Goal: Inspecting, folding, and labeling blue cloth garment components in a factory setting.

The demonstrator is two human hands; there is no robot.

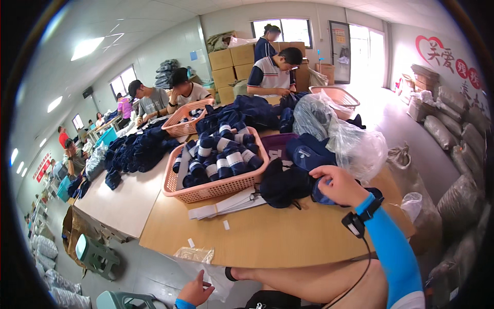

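Note:
My right hand, in a blue sleeve with a black wrist strap, is over soft navy fabric pieces at the table's right side. Its index finger stretches left and its fingers are apart; I see nothing in them. Just left of it lies a dark navy fabric piece, and behind it another with a light print. My left hand is low, in front of the table edge, with fingers spread. Beside it a clear plastic bag hangs from the edge.
A pink basket holds navy rolled bundles with white paper bands. White paper strips lie before it. Clear plastic bags and navy cloth heaps surround it. Several people work across the table; stools stand left, sacks right.

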